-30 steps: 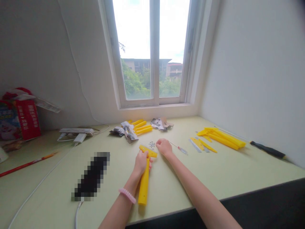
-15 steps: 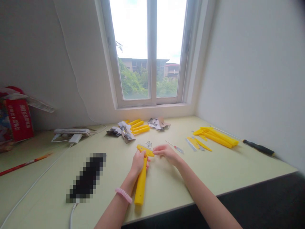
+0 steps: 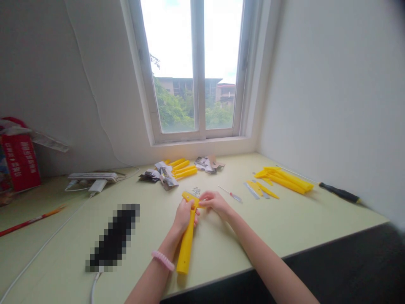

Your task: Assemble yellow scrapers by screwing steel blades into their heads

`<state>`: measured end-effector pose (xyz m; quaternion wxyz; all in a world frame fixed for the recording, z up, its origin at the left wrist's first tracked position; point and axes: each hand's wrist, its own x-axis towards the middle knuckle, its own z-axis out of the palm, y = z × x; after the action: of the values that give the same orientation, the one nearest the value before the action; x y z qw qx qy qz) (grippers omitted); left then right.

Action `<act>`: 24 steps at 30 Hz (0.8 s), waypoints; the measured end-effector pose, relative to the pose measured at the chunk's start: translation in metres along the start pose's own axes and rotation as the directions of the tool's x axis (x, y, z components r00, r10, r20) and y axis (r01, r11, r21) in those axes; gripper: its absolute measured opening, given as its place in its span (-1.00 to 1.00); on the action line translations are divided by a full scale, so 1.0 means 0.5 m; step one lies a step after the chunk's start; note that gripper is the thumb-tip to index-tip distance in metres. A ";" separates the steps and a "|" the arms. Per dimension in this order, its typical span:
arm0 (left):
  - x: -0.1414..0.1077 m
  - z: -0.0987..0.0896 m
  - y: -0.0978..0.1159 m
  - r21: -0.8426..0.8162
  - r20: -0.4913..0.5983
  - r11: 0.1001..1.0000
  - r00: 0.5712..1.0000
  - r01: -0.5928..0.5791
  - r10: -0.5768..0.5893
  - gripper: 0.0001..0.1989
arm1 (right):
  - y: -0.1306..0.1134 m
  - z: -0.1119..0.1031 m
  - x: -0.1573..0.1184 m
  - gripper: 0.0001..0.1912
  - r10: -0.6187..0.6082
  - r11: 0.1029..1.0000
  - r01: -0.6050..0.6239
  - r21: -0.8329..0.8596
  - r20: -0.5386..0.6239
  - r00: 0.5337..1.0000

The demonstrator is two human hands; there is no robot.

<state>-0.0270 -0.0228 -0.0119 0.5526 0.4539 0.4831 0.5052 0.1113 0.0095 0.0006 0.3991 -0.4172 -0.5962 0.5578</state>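
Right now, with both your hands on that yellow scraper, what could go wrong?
The left hand grips the yellow plastic scraper, whose head sits right beside a small pile of loose screws, so a slip could scatter them. The right hand is at the scraper's head, with a small screwdriver lying nearby, so it might get nudged.

Straight ahead of my right hand [image 3: 215,202] stands a white-framed two-pane window [image 3: 198,76], admitting bright daylight; trees [image 3: 171,105] and buildings [image 3: 190,86] show beyond the glass; white plaster walls [image 3: 329,93] rise left and right of my hand, the left one cracked; a pale green desktop [image 3: 243,240] extends beneath my hand to the windowsill.
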 end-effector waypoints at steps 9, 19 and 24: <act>0.000 -0.001 0.000 -0.011 0.019 1.000 1.000 -0.015 0.015 -0.68 | -0.012 -0.007 -0.006 -0.84 0.086 0.979 -0.099 0.181 0.079 0.993; 0.003 -0.003 -0.002 -0.040 0.024 0.999 0.999 -0.031 0.032 -0.70 | -0.017 -0.004 -0.016 -0.85 0.187 0.962 -0.208 0.180 0.127 0.974; 0.004 -0.003 -0.005 -0.037 0.034 0.999 0.999 -0.033 0.034 -0.69 | -0.013 -0.004 -0.015 -0.98 0.191 0.949 -0.219 0.228 0.141 0.972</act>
<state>-0.0279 -0.0209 -0.0144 0.5605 0.4606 0.4564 0.5152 0.1153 0.0028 0.0071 0.3513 -0.3918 -0.4994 0.6882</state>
